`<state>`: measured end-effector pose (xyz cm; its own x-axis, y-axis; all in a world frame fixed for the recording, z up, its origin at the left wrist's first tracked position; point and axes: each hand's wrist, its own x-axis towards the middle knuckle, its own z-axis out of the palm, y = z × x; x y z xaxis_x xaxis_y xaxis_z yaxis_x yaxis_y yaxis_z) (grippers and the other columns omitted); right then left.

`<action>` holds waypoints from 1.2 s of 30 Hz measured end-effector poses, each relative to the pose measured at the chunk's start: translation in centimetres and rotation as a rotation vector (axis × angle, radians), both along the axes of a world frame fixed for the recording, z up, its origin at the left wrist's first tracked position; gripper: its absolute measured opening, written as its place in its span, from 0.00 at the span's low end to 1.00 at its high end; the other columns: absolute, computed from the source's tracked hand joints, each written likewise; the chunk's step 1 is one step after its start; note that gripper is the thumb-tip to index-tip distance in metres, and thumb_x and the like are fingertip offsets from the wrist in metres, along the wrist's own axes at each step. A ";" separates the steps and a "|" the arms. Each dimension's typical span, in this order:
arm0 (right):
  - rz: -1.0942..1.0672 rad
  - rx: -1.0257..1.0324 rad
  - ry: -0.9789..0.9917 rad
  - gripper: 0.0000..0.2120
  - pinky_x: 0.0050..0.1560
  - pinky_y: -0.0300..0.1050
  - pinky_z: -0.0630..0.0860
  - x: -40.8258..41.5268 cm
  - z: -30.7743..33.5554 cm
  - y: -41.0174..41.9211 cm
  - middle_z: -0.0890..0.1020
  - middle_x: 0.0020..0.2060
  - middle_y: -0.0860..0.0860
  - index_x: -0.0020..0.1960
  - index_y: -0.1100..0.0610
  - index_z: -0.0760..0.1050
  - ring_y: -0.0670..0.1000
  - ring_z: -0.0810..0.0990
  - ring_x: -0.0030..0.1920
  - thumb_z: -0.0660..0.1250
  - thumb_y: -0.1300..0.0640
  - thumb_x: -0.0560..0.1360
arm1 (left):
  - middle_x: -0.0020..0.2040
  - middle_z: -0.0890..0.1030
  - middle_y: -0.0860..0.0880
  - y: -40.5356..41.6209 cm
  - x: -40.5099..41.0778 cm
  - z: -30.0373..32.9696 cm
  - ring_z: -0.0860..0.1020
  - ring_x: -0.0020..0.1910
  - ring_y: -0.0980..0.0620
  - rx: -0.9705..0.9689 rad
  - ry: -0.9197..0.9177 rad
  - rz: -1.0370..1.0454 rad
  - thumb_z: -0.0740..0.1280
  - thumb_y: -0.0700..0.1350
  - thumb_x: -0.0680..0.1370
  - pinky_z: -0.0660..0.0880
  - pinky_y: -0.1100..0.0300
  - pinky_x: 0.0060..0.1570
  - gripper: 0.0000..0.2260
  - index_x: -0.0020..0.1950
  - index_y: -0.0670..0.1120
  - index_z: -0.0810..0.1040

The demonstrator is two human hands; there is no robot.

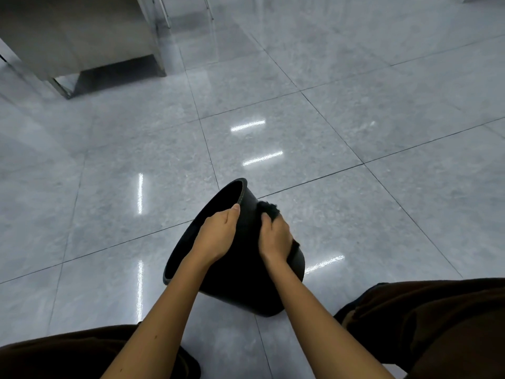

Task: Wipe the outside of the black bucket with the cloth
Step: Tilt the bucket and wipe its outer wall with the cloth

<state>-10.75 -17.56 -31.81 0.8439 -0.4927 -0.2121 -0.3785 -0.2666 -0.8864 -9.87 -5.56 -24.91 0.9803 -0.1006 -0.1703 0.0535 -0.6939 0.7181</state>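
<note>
The black bucket is tilting on the glossy grey tiled floor, its open mouth facing up and to the left, its base sitting near the person's right knee. The left hand is gripping the near part of the rim, the thumb lying along the outer edge and the fingers curling over into the opening, so this grip is pressed together on the bucket. The right hand is pressing a dark cloth flat against the outer wall of the bucket; the cloth is bunching out beyond the fingertips and also showing below the heel of the hand, and the fingers are closing on it. Both bare forearms are reaching forward between the person's knees in dark brown trousers. A stainless steel cabinet is standing on the floor, well apart at the upper left.
</note>
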 end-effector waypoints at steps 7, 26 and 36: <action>0.166 -0.074 -0.306 0.23 0.66 0.44 0.68 -4.7 -2.9 0.0 0.77 0.65 0.47 0.69 0.50 0.69 0.47 0.74 0.65 0.56 0.49 0.75 | 0.43 0.80 0.43 0.8 1.7 0.2 0.79 0.40 0.48 -0.229 0.448 0.268 0.56 0.56 0.71 0.73 0.54 0.39 0.22 0.56 0.45 0.79; 0.168 0.231 0.336 0.23 0.63 0.57 0.70 4.4 2.6 -0.7 0.81 0.55 0.58 0.58 0.59 0.76 0.60 0.78 0.57 0.50 0.46 0.77 | 0.29 0.70 0.53 0.7 -2.2 0.3 0.69 0.29 0.58 -0.029 -0.033 -0.143 0.53 0.54 0.82 0.65 0.57 0.33 0.19 0.33 0.48 0.66; 0.227 -0.153 -0.291 0.25 0.70 0.49 0.62 -2.8 1.6 3.5 0.72 0.70 0.50 0.70 0.52 0.68 0.50 0.67 0.72 0.51 0.46 0.76 | 0.32 0.76 0.50 0.6 -0.7 0.9 0.72 0.31 0.57 -0.076 0.003 -0.045 0.53 0.52 0.83 0.68 0.58 0.35 0.20 0.35 0.44 0.70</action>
<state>-13.57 -14.06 -30.20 0.9489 -0.2942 0.1137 -0.0334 -0.4521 -0.8913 -10.56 -4.93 -24.00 0.9739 -0.1574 -0.1637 0.0258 -0.6395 0.7684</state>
